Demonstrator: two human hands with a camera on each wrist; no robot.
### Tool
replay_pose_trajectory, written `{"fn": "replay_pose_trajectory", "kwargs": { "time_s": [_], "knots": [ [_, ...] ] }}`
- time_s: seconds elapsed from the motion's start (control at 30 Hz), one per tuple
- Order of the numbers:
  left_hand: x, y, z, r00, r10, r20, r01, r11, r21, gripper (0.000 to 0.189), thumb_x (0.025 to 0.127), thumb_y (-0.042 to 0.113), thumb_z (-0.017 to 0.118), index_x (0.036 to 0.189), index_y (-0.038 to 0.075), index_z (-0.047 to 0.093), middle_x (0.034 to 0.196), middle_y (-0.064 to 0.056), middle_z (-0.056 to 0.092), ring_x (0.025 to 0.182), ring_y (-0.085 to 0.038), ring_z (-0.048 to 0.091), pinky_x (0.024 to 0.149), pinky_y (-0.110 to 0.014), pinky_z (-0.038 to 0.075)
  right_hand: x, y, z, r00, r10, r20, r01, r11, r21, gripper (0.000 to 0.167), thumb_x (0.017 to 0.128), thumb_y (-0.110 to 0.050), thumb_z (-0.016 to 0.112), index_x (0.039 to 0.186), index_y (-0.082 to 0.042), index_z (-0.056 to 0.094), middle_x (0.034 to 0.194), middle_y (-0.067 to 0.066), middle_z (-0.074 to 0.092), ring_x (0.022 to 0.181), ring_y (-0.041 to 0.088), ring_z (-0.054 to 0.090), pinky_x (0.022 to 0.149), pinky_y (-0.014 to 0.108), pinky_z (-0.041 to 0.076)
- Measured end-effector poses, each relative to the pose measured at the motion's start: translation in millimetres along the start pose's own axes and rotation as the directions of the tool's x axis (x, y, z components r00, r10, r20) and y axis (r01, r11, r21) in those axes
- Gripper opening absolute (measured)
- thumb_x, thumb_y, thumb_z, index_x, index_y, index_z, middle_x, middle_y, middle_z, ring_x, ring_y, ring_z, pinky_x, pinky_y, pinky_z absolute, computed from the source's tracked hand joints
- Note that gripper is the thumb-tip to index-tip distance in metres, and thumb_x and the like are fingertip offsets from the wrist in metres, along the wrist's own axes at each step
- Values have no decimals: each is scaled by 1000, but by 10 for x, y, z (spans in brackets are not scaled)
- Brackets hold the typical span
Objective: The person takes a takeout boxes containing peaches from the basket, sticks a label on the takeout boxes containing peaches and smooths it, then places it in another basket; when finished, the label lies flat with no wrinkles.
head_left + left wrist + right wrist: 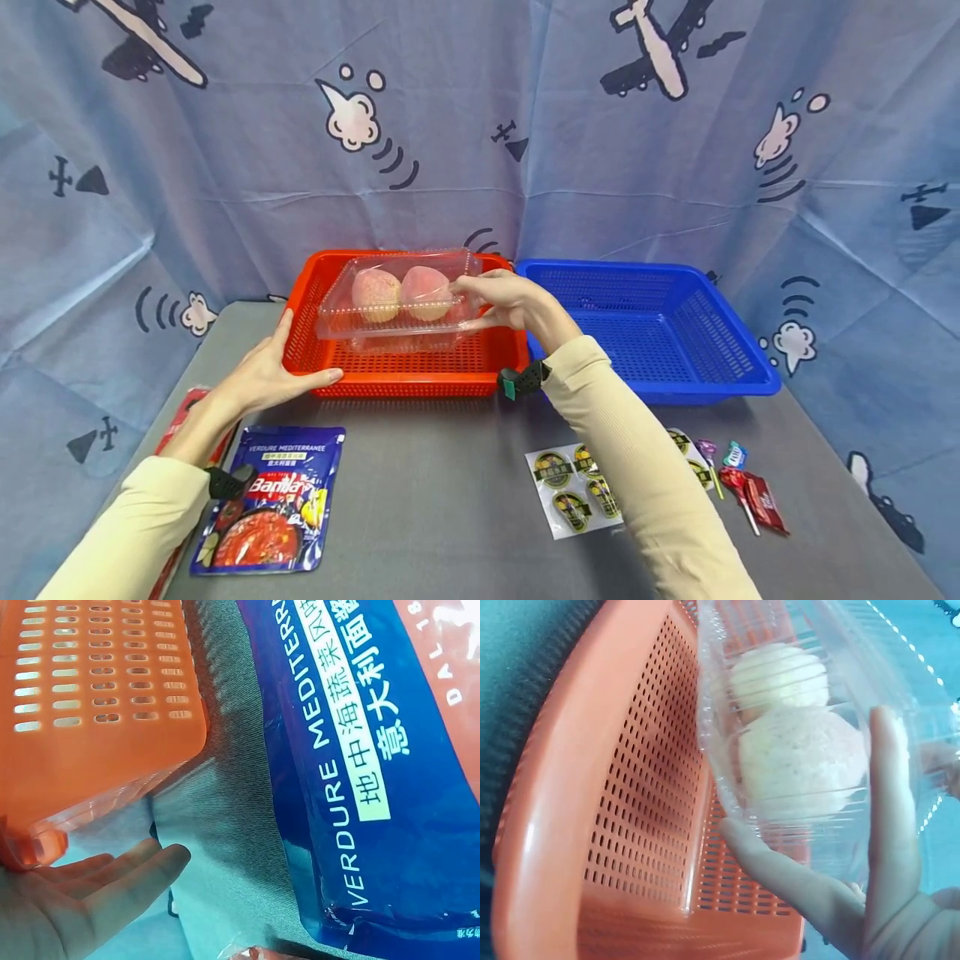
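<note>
Over the red basket [420, 385], my right hand [517, 302] grips the right end of a clear plastic clamshell box [333, 323], thumb on the near side. Inside the box lie two pinkish-yellow peaches [377, 293], side by side. The right wrist view shows the same peaches [802, 761] through the ribbed plastic, with a thumb and a finger on the box. At the basket's front left corner is my left hand [262, 371], its thumb at the front rim and its fingers along the left side. Those fingers [127, 889] look straight in the left wrist view.
A blue basket [652, 387] stands right of the red one. In front lie a blue sauce pouch [281, 492], a red packet [183, 412] partly under the left arm, sticker sheets [573, 492], lollipops [738, 483] and small wrapped sweets [765, 504]. A printed cloth [465, 125] hangs behind.
</note>
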State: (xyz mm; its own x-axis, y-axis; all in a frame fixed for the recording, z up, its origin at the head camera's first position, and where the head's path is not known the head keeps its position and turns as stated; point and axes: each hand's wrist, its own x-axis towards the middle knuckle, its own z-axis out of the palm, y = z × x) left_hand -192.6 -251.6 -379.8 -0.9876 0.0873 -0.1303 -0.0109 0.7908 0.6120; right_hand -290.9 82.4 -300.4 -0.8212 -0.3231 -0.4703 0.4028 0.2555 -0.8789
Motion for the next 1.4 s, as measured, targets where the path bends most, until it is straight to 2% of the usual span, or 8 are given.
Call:
{"fn": "replay_pose_trajectory", "kwargs": {
  "time_s": [0.13,0.33,0.47,0.7,1.03,1.2,1.3,1.4],
  "knots": [
    [1,-7,3,1000,-6,4,6,1000,-2,135,81,67,73,162,10,-19,160,-37,27,140,-55,38,112,-74,35,-114,6,-46,1000,-22,-1,22,997,70,35,99,-18,60,128,1,59,123,7,48,133,35,49,80,40,61],
    [-1,0,4,999,-25,27,25,1000,-9,136,81,68,73,161,12,-21,163,-37,20,143,-57,34,111,-75,33,-363,32,-156,999,-50,-5,50,996,78,51,103,-21,55,147,0,40,138,15,44,117,37,58,62,25,62],
    [2,1,4,999,-28,34,28,1000,-4,136,81,68,73,161,11,-21,163,-37,19,143,-58,33,112,-75,33,-599,64,-256,998,-63,4,63,997,53,65,102,-23,57,156,-4,26,154,18,31,109,39,62,63,23,62],
    [-24,-20,-2,999,-34,40,34,999,-2,135,81,69,72,161,11,-22,163,-38,17,143,-59,31,111,-76,33,-1003,179,-370,998,-56,24,55,997,55,77,102,-23,58,161,-10,11,152,22,41,84,24,75,64,24,62],
    [-50,-23,-15,1000,-5,19,5,1000,8,133,83,66,72,161,11,-20,151,-40,35,129,-53,47,104,-72,43,-1558,532,-446,993,-78,90,70,994,90,79,101,-21,59,160,-12,6,140,19,53,98,21,77,67,26,63],
    [-37,-12,-3,1000,-1,-2,1,998,55,133,82,68,72,162,10,-17,163,-39,10,139,-61,33,107,-77,36,-1739,810,-449,992,-81,100,70,992,101,81,101,-24,60,159,-13,5,153,24,37,87,16,73,66,26,63],
    [-25,-13,5,1000,6,-16,-4,996,93,133,81,71,70,162,9,-15,169,-27,-17,145,-66,21,110,-79,30,-1821,940,-445,992,-84,92,76,994,81,81,101,-26,60,159,-13,4,157,27,32,80,13,67,66,28,63],
    [-14,-7,18,999,25,-32,-20,988,154,131,82,74,67,162,7,-13,170,-14,-25,146,-66,19,108,-81,28,-1894,1042,-442,993,-90,72,86,995,52,81,102,-29,60,160,-14,6,157,27,35,89,14,62,66,29,63]
  ]
}}
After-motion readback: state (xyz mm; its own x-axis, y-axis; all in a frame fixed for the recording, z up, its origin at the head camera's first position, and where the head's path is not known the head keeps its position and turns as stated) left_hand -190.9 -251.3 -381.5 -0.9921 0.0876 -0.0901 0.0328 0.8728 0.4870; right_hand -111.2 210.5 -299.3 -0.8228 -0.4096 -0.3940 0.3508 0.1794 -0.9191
